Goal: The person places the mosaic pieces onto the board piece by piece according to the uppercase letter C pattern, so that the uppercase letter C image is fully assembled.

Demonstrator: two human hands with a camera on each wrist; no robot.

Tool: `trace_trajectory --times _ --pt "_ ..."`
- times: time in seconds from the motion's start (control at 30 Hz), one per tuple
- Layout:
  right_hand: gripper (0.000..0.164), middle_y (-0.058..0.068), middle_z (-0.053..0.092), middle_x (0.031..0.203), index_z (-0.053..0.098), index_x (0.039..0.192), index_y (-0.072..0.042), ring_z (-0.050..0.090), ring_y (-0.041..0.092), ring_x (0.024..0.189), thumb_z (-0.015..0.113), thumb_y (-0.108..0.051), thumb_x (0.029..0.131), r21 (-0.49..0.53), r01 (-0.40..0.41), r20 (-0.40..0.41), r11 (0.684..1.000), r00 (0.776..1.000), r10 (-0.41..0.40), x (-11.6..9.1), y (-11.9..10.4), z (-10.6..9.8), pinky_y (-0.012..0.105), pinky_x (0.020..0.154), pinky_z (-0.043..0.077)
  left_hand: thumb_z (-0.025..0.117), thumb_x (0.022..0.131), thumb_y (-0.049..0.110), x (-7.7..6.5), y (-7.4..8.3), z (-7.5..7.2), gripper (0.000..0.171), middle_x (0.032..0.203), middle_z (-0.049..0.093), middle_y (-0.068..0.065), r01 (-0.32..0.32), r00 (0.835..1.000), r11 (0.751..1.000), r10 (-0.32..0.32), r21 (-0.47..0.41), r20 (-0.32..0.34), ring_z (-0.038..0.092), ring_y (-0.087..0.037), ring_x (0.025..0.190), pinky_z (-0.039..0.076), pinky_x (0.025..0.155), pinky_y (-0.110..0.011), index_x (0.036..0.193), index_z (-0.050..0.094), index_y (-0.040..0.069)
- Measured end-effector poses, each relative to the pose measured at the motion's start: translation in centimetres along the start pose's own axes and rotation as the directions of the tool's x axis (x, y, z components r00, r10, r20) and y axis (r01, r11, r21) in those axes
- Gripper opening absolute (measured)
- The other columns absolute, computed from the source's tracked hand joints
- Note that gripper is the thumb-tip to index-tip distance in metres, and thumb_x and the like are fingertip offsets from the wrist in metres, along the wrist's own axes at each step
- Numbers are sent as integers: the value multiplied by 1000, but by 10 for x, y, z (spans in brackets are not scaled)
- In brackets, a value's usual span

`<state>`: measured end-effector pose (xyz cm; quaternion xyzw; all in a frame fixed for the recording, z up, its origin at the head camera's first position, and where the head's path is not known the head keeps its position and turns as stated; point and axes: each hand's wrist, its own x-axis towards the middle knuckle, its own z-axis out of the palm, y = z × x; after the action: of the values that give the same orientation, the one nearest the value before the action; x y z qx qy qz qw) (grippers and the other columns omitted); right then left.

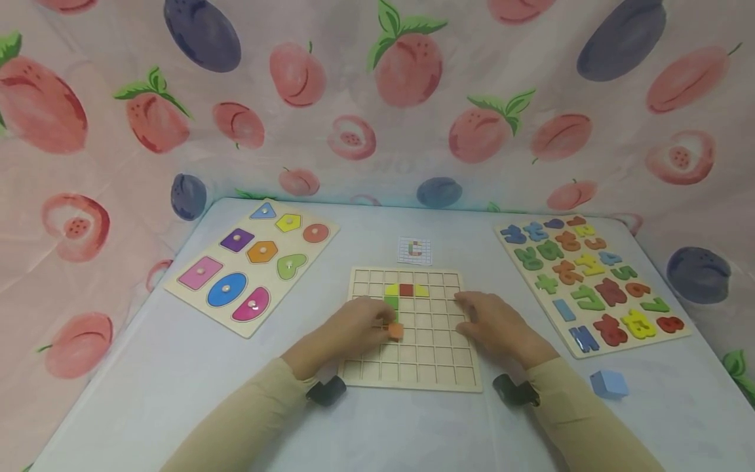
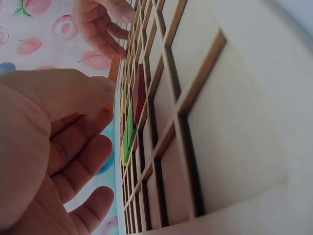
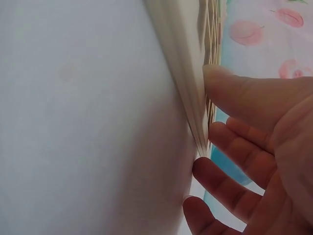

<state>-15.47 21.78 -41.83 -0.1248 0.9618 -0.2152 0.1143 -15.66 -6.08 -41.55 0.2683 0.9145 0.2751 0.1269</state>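
In the head view my left hand [image 1: 356, 326] pinches a small orange tile [image 1: 396, 331] between thumb and fingers, over the left part of a wooden grid board [image 1: 445, 357]. The left wrist view shows that tile [image 2: 114, 73] held on edge, close over the grid. Set in the board are a red tile [image 1: 406, 290], yellow tiles [image 1: 421, 290] with rounded corners and green tiles [image 1: 391, 301]; a dark red tile [image 2: 139, 93] shows nearest in the left wrist view. My right hand [image 1: 498, 324] touches the board's right edge with thumb and fingers loosely spread.
Behind the board lies a small pattern card [image 1: 415, 250]. A shape puzzle with knobs [image 1: 227, 289] is at the left, a number and letter puzzle [image 1: 590, 296] at the right. A blue block [image 1: 610, 384] sits near my right sleeve. Fruit-printed cloth [image 1: 407, 131] hangs behind.
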Motion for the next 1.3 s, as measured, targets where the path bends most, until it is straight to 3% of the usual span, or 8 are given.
trace_trajectory --times 0.23,0.4,1.3 --pt "57 22 51 144 52 141 2 41 43 136 70 -17 90 32 15 -11 999 1000 -15 0 2 1 56 111 31 74 90 20 1 3 2 17 97 66 6 5 1000 1000 -5 11 13 56 -15 89 49 81 -29 106 73 14" --pt "57 22 52 143 52 141 2 42 43 136 70 -17 90 40 23 -11 999 1000 -23 -1 4 2 56 111 31 75 89 18 2 3 5 23 100 70 3 -34 999 997 34 67 -9 59 -13 93 50 87 -32 111 74 10" --pt "57 21 50 145 52 141 0 39 42 138 70 -16 90 30 8 0 1000 1000 -8 2 5 0 56 112 29 74 90 14 5 6 12 23 94 65 8 -35 999 999 34 32 22 55 -13 90 49 87 -30 113 73 12"
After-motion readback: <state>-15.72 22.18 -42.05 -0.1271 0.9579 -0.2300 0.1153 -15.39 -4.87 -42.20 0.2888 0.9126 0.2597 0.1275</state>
